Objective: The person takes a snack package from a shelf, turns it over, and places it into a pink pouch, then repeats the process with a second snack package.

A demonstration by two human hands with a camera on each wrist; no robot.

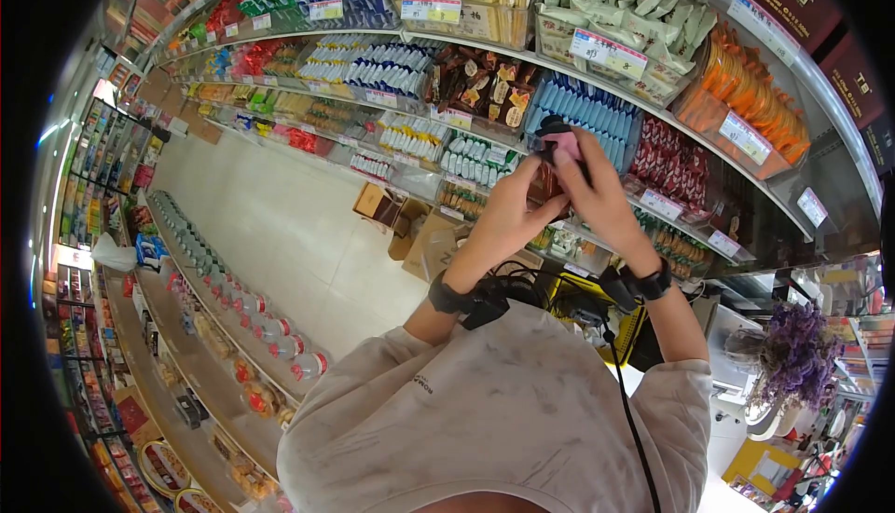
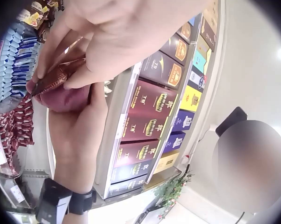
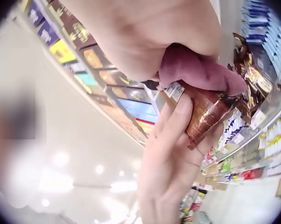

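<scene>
The left hand (image 1: 503, 222) is pinching a brown packet (image 3: 208, 112) at its fingertips; the right hand (image 1: 601, 194), just above, is gripping a pink object (image 1: 565, 147) lying against the packet. Fingers are covering most of both, leaving the object hard to identify

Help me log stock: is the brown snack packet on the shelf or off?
Off: the left hand pinches the brown snack packet in the air before the shelf.

— Any room to move?
— Open air over the aisle floor (image 1: 280, 224), left of the left hand (image 1: 508, 219).
— Straight ahead?
— Stocked shelves (image 1: 503, 51) close behind the right hand (image 1: 597, 187); cardboard boxes (image 1: 410, 229) on the floor.
</scene>
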